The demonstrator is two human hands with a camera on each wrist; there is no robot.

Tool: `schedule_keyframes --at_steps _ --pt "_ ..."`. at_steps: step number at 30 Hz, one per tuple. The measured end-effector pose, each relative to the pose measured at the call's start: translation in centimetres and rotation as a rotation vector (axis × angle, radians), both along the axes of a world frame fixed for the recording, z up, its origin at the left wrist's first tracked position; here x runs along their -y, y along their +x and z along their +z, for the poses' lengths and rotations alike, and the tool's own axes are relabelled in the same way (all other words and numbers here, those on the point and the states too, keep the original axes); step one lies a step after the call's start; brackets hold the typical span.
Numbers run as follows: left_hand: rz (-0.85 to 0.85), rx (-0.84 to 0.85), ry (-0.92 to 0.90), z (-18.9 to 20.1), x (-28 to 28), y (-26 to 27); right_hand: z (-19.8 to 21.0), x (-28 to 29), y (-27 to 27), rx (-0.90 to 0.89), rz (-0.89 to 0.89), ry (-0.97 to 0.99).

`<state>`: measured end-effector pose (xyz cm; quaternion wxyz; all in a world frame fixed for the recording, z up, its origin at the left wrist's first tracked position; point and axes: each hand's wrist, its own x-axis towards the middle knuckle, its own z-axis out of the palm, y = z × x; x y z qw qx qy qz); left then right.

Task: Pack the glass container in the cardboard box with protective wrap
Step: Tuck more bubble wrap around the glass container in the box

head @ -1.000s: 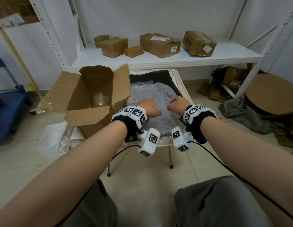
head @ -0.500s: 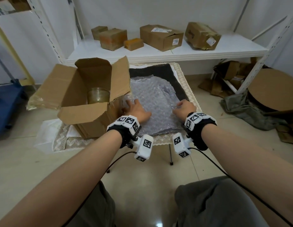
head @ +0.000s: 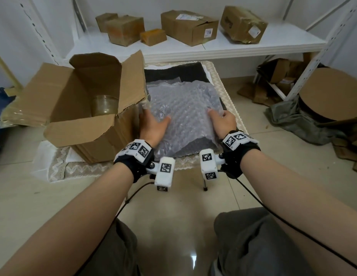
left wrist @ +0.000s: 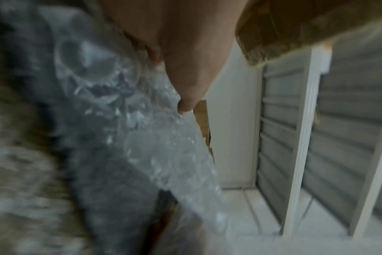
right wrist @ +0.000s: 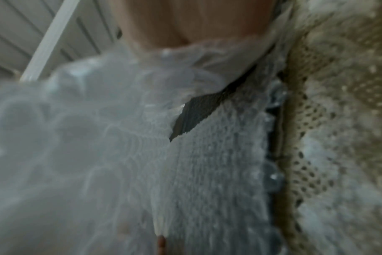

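While your left hand (head: 152,126) has the bubble wrap (head: 185,108) pinched by its left edge, thumb on top and fingers tucked under, your right hand (head: 223,121) is curled round the right edge, so the near end of the sheet is lifted off the dark mat (head: 174,73) on the little table (head: 227,98). Meanwhile the glass container (head: 104,105) is sitting upright inside the open cardboard box (head: 90,124), just left of the table with its flaps splayed out.

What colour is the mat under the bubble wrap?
Black, best seen in the head view: mat under bubble wrap.
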<state>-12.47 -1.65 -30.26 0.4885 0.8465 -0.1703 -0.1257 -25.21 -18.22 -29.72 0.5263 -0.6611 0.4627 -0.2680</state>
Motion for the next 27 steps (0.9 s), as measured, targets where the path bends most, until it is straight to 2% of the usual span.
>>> schedule_keyframes --at_steps 4,7,10,14,18,27 --pt "0.080 -0.214 -0.170 1.3 -0.2 0.2 -0.2 0.7 -0.9 0.070 0.030 0.105" --pt "0.105 -0.283 -0.186 1.9 -0.5 0.6 1.1 1.6 -2.1 -0.004 0.093 0.182" --pt "0.040 -0.293 -0.187 2.1 -0.6 1.1 2.2 2.3 -3.4 -0.029 0.154 0.310" --pt "-0.056 -0.291 -0.153 2.1 -0.4 0.9 2.3 2.8 -4.7 -0.039 0.172 0.341" --pt "-0.087 -0.316 -0.158 2.0 -0.1 0.9 2.8 3.0 -5.8 -0.081 0.136 0.222" --pt "-0.175 -0.303 -0.225 1.9 -1.3 0.4 3.9 2.6 -8.0 -0.170 0.441 0.335"
